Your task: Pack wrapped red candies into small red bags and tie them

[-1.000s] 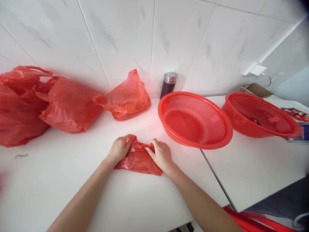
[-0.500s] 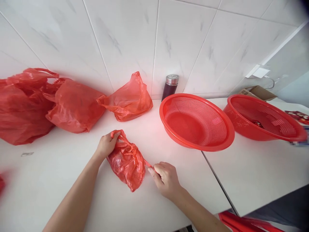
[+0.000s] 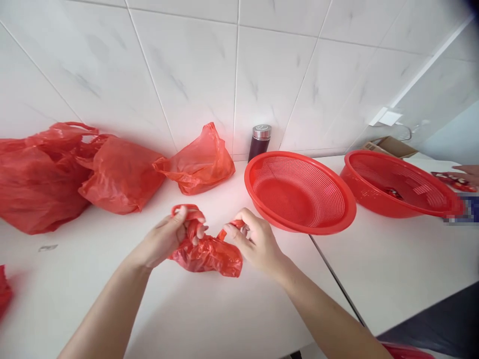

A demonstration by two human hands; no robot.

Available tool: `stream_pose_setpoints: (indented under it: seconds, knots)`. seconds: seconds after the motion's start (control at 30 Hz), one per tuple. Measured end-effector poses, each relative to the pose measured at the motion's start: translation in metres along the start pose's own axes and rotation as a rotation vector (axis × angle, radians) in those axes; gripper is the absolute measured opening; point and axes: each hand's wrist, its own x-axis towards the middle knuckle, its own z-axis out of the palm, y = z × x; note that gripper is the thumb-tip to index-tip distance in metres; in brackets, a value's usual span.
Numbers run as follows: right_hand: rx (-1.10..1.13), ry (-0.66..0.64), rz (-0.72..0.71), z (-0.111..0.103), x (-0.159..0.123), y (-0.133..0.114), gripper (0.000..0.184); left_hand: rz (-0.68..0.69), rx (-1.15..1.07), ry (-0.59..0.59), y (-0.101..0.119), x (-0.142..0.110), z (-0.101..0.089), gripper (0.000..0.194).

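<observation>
Between my hands, a small red plastic bag [image 3: 211, 257] lies on the white table, its top gathered and twisted; what is inside is hidden. Strands of the bag's handle loop over the fingers of my left hand [image 3: 170, 237], which are closed on them. With thumb and curled fingers my right hand [image 3: 254, 237] pinches another handle end on the bag's right side. Just behind the hands sits a slack red bag [image 3: 198, 162] against the tiled wall. An unfilled red colander [image 3: 288, 194] stands to the right of my right hand.
Two fuller red bags [image 3: 41, 184] [image 3: 121, 174] line the wall at left. A dark flask [image 3: 259, 143] stands behind the colander. Farther right are a second red colander [image 3: 396, 184] holding something small, a cardboard box [image 3: 398, 148] and another person's hand [image 3: 467, 174]. A seam [image 3: 335, 276] divides the tabletops.
The small bag has been turned and its handles drawn out and pulled apart. My hands have since come closer together again over it. Another person's hand has appeared at far right.
</observation>
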Motion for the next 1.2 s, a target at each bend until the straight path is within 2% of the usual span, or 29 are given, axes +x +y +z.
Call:
stream_pose_setpoints:
  seconds: [0.07, 0.17, 0.23, 0.37, 0.43, 0.5, 0.57, 0.63, 0.7, 0.8, 0.87, 0.93, 0.97, 1.03, 1.07, 1.2]
  knots:
    - [-0.023, -0.017, -0.071, 0.003, 0.017, -0.01, 0.019, -0.027, 0.091, -0.063, 0.001, 0.002, 0.015, 0.034]
    - [-0.058, -0.063, -0.119, 0.009, 0.034, -0.017, 0.015, -0.039, 0.179, -0.156, 0.0, 0.002, 0.03, 0.027]
    - [-0.019, -0.088, -0.13, 0.013, 0.038, -0.016, 0.008, -0.035, 0.162, -0.118, -0.002, 0.001, 0.036, 0.027]
    - [0.079, -0.134, -0.005, 0.022, 0.032, -0.003, 0.044, -0.041, 0.046, -0.011, -0.006, -0.003, 0.039, 0.034]
    - [0.091, -0.181, 0.067, 0.024, 0.027, 0.005, 0.039, -0.003, 0.002, 0.028, -0.01, -0.004, 0.038, 0.032]
    - [0.114, -0.126, 0.086, 0.023, 0.024, 0.008, 0.027, 0.03, -0.029, 0.105, -0.013, -0.005, 0.038, 0.027]
    - [0.174, 0.034, 0.072, 0.02, 0.027, 0.008, 0.015, 0.026, -0.03, 0.194, -0.015, -0.005, 0.039, 0.025]
    - [0.282, 0.169, 0.071, 0.017, 0.031, 0.004, 0.013, 0.011, 0.012, 0.259, -0.014, -0.005, 0.041, 0.026]
    - [0.392, 0.188, 0.105, 0.016, 0.032, 0.001, 0.018, 0.015, 0.081, 0.309, -0.011, -0.006, 0.042, 0.034]
    - [0.378, 0.027, 0.192, 0.025, 0.022, 0.004, 0.037, 0.047, 0.089, 0.343, -0.009, -0.008, 0.04, 0.047]
    - [0.174, -0.127, 0.197, 0.039, 0.008, 0.013, 0.029, 0.089, -0.043, 0.361, -0.009, -0.009, 0.036, 0.045]
    - [-0.053, -0.234, 0.162, 0.053, -0.006, 0.026, 0.014, 0.161, -0.249, 0.448, -0.009, -0.009, 0.03, 0.044]
    - [-0.128, -0.262, 0.147, 0.058, -0.011, 0.033, 0.016, 0.198, -0.341, 0.507, -0.009, -0.009, 0.027, 0.044]
    - [-0.177, -0.284, 0.137, 0.061, -0.016, 0.044, 0.021, 0.232, -0.437, 0.585, -0.009, -0.009, 0.022, 0.045]
    - [-0.167, -0.288, 0.141, 0.059, -0.014, 0.047, 0.022, 0.222, -0.431, 0.585, -0.01, -0.009, 0.021, 0.046]
    - [-0.08, -0.201, 0.147, 0.04, 0.001, 0.041, 0.019, 0.113, -0.173, 0.476, -0.011, -0.012, 0.026, 0.045]
